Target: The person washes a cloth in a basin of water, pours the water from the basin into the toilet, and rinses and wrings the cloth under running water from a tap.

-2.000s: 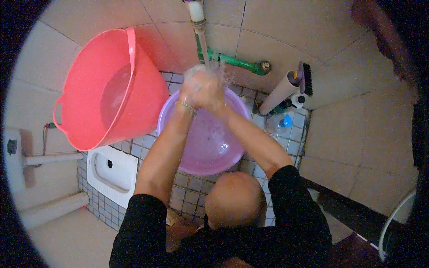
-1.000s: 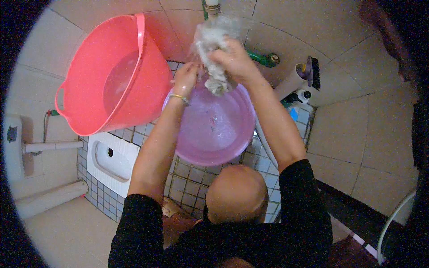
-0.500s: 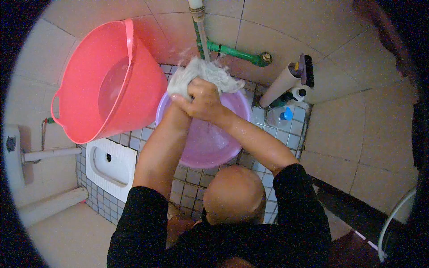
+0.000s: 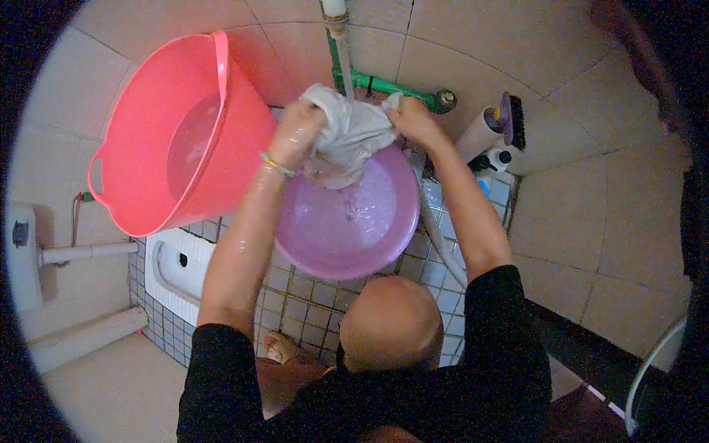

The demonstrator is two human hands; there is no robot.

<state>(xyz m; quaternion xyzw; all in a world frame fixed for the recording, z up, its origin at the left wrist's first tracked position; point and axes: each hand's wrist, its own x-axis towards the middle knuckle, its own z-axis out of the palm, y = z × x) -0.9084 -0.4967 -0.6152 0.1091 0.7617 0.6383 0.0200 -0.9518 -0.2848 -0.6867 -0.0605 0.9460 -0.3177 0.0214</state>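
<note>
A wet white cloth (image 4: 354, 136) hangs stretched between my hands, over the far part of a purple basin (image 4: 402, 229). My left hand (image 4: 299, 129) is closed on the cloth's left side. At its upper right corner my right hand (image 4: 412, 118) pinches the fabric. Water runs from the pipe outlet (image 4: 334, 18) down behind the cloth. Cloudy water (image 4: 343, 225) lies in the basin. Whether the cloth is a garment or a towel, I cannot tell.
A large pink tub (image 4: 148, 140) holding some water stands at the left. Below it is a white squat toilet (image 4: 173, 269). A green pipe (image 4: 399, 88) runs along the wall. At the right are a brush (image 4: 513, 122), a pump bottle (image 4: 498, 160) and a grey hose (image 4: 439, 240).
My hands were close together, gripping the bunched cloth under the stream. Now they are apart, left and right, and the cloth is spread out between them.
</note>
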